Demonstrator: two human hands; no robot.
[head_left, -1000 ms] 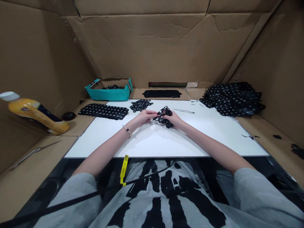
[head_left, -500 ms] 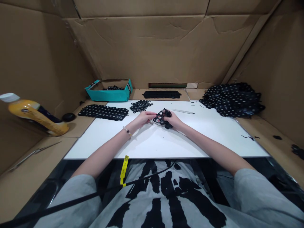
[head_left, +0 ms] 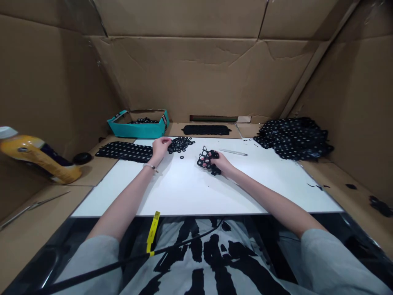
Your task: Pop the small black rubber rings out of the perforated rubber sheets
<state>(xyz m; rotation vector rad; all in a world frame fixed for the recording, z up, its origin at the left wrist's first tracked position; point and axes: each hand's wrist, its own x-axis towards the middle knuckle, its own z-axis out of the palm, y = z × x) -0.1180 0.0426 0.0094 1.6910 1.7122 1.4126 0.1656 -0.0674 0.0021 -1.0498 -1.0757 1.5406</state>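
My right hand (head_left: 221,162) grips a crumpled piece of black perforated sheet (head_left: 204,160), with open round holes in the part that sticks out to its left. Over at the left, my left hand (head_left: 161,148) has thumb and fingers closed together beside a pile of small black rings (head_left: 181,143). Whatever may be between those fingertips is too small to make out. One loose ring (head_left: 181,157) lies on the white board just in front of the pile. A flat black sheet with rows of pale dots (head_left: 123,151) runs partly behind my left wrist.
A teal-sided box (head_left: 138,129) holding black pieces stands at the back left. A stack of black dotted sheets (head_left: 294,137) is at the back right. A pen-like tool (head_left: 233,152), a black strip stack (head_left: 206,130), tweezers (head_left: 35,205) and a yellow bottle (head_left: 39,157) lie around the white board (head_left: 190,196).
My left hand has left the crumpled sheet and moved left to the ring pile. A single ring now lies apart from the pile. My right hand keeps its hold; the view has tilted slightly.
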